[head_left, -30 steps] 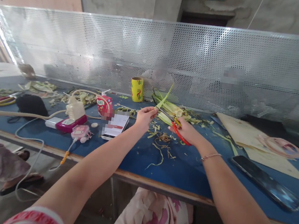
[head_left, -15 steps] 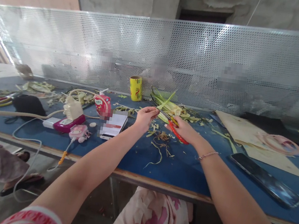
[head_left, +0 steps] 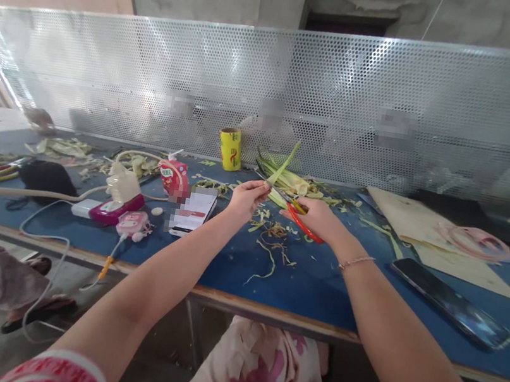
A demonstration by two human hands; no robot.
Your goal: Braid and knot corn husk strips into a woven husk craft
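Note:
Over the blue table, my left hand [head_left: 249, 198] pinches a pale green plant stalk [head_left: 284, 165] whose tip points up and away. My right hand [head_left: 320, 219] grips scissors [head_left: 306, 225] with red and yellow handles, and their blades point left towards the fingers of my left hand. Whether the blades touch the stalk I cannot tell. Behind the hands lies a pile of green stalks and leaves [head_left: 304, 185]. Small trimmings [head_left: 271, 238] and stringy brown bits are scattered on the table just below my hands.
A perforated metal screen [head_left: 157, 74] runs along the table's back. A yellow roll [head_left: 230, 150], a red pouch [head_left: 173, 177], a white-screened phone [head_left: 194, 212] and a charger with cables [head_left: 117, 209] are on the left. A dark phone [head_left: 451, 303] and cardboard [head_left: 434, 237] lie right.
The stalk in my left hand now stands out more upright. The scissors have shifted slightly right and down, away from the stalk. The view has tilted a little.

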